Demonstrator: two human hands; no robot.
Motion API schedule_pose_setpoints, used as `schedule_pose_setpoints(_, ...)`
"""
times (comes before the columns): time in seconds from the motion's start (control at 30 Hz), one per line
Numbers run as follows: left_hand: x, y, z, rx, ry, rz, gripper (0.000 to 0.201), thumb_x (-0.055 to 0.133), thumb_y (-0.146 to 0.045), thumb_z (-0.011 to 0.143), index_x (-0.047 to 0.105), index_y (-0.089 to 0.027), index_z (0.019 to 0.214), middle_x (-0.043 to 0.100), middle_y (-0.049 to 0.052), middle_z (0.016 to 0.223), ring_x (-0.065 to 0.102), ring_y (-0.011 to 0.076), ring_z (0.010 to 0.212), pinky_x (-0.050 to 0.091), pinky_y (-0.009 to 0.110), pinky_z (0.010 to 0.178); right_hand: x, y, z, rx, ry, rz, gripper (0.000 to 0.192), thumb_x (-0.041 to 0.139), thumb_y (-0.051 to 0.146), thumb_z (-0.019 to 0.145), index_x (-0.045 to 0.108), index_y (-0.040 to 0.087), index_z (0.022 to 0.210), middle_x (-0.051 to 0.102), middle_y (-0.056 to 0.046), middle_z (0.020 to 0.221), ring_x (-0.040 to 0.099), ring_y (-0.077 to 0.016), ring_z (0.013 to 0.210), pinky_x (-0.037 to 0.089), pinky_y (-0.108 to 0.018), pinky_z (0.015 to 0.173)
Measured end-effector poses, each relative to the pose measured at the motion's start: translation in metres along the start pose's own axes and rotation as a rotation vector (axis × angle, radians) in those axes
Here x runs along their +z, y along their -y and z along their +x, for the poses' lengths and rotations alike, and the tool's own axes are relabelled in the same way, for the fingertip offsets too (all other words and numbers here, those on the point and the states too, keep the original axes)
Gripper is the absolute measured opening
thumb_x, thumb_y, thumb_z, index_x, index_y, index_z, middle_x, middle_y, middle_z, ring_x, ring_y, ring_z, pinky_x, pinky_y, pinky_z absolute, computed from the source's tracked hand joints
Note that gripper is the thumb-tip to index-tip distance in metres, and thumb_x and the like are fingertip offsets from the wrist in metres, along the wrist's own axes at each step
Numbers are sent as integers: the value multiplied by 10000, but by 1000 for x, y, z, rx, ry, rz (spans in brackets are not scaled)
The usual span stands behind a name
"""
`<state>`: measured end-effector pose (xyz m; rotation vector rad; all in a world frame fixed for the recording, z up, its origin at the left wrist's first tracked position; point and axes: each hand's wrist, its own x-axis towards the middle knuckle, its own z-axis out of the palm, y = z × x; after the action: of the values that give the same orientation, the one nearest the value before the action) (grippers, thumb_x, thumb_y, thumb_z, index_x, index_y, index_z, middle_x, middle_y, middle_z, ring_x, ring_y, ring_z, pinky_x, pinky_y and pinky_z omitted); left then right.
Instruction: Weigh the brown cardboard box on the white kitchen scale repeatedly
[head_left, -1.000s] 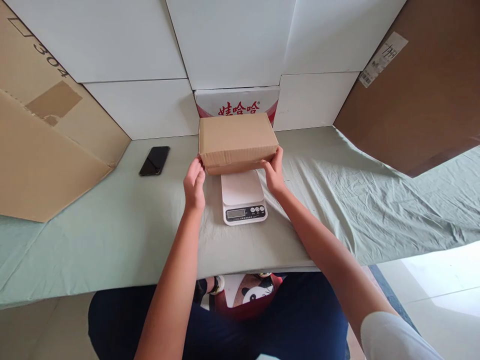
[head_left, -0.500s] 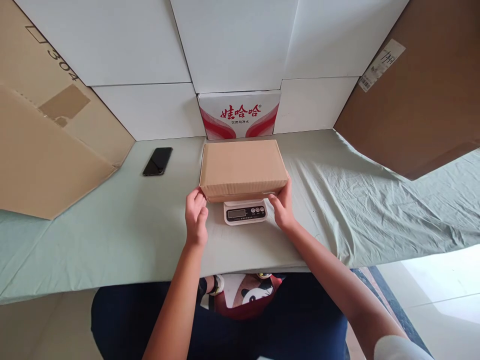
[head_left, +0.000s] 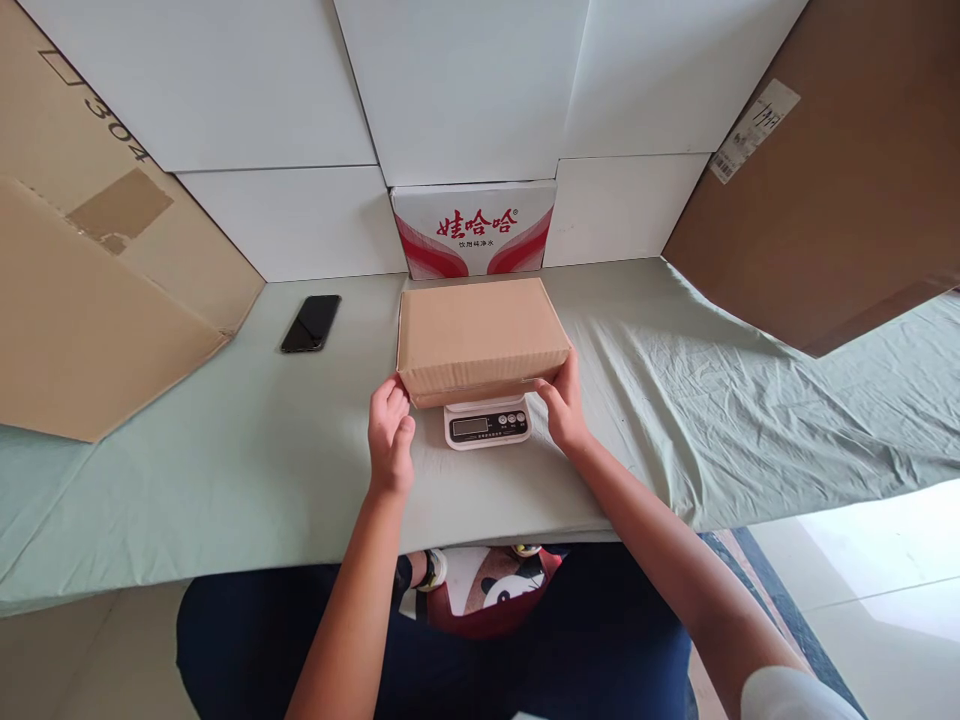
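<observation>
"Green-draped desk (head_left: 225, 480) fills the frame's middle; what's changed?"
"Since a second ago, the cardboard box (head_left: 480, 325) has come nearer, so it hides most of the white scale (head_left: 487, 424) at centre; I can't tell whether it rests there."
"How is it held?"
"Left hand (head_left: 390, 435) cups its lower-left corner; right hand (head_left: 564, 410) pinches its lower-right, thumb in front."

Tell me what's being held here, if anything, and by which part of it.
The brown cardboard box: the left grip is at its lower near-left corner, the right grip at its near-right corner, thumb by the near face.
</observation>
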<state>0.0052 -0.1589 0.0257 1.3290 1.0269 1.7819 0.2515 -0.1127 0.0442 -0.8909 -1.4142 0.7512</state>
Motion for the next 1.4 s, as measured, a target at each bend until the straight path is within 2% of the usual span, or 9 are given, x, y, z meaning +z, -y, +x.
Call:
schedule_pose_setpoints(0.47,0,-1,2,8,6,-3,672,666,-585,873,546,-208,1416,601,213,1489,523,373,1456,398,561,1207,0,2,-2,21,-23,35,693,616,541,873,414,307,1493,477,-91,1563,452,-336,1425,417,-556,1202)
schedule_pose_setpoints(0.6,0,-1,2,13,11,14,677,665,-585,877,538,-221,1433,571,202,1529,484,368,1490,375,554,1228,-2,1,-2,26,-40,29,686,610,565,870,415,326,1483,480,-83,1567,445,-336,1447,394,-572,1225)
schedule_pose_setpoints(0.77,-3,-5,5,52,-42,-16,659,634,-593,901,522,-267,1463,440,158,1656,363,330,1571,312,523,1273,-12,-6,1,37,-163,96,678,585,558,877,354,390,1492,369,-61,1651,405,-352,1525,309,-647,1266)
schedule_pose_setpoints(0.87,-5,-6,5,32,-67,5,667,617,-618,904,521,-273,1467,439,155,1658,371,323,1568,319,520,1269,-18,-12,6,60,-246,87,660,542,582,877,351,394,1480,356,-65,1654,360,-361,1564,269,-690,1269)
schedule_pose_setpoints(1.03,-5,-7,5,19,-79,11,671,623,-635,892,536,-278,1455,457,150,1647,386,325,1560,329,519,1265,-20,-17,8,94,-275,110,623,550,558,864,390,393,1443,401,-72,1614,399,-368,1540,303,-699,1241)
schedule_pose_setpoints(1.4,-5,-5,4,15,-90,1,657,627,-629,888,551,-278,1437,487,149,1627,410,326,1547,339,517,1261,-22,-20,6,104,-236,13,604,497,565,905,374,407,1475,409,-74,1616,473,-346,1475,394,-685,1189)
